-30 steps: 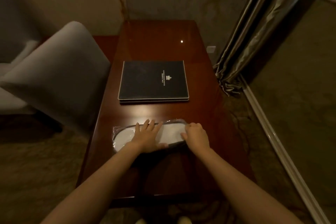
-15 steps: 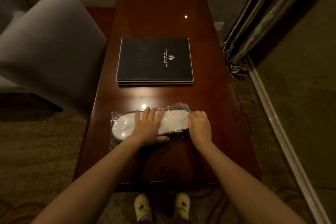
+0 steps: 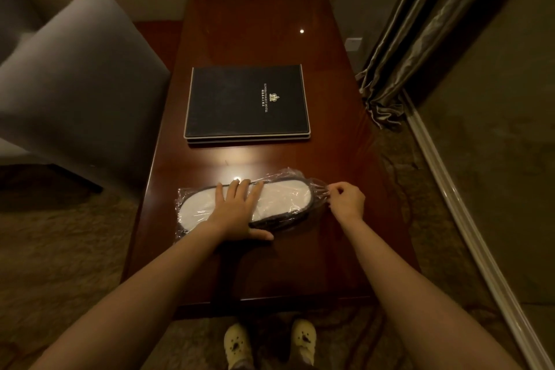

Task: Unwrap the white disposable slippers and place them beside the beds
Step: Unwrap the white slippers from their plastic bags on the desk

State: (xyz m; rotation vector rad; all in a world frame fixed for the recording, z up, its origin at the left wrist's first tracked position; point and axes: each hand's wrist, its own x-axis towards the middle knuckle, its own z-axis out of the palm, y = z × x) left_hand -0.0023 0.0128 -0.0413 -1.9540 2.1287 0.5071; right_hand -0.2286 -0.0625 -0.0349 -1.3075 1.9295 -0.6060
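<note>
White disposable slippers with a dark rim lie sideways in a clear plastic wrapper on the dark wooden table. My left hand lies flat on the middle of the pack, fingers spread, pressing it down. My right hand is at the pack's right end, its fingertips pinching the crinkled end of the wrapper. The pack's left end sticks out past my left hand.
A black hotel folder lies further back on the table. A grey upholstered chair stands at the left. Curtains hang at the right above a pale floor rail. My feet in yellow clogs stand on carpet below the table's edge.
My right hand has shifted right from on top of the pack's end and now pinches the wrapper's tip. The left hand stays pressed on the pack.
</note>
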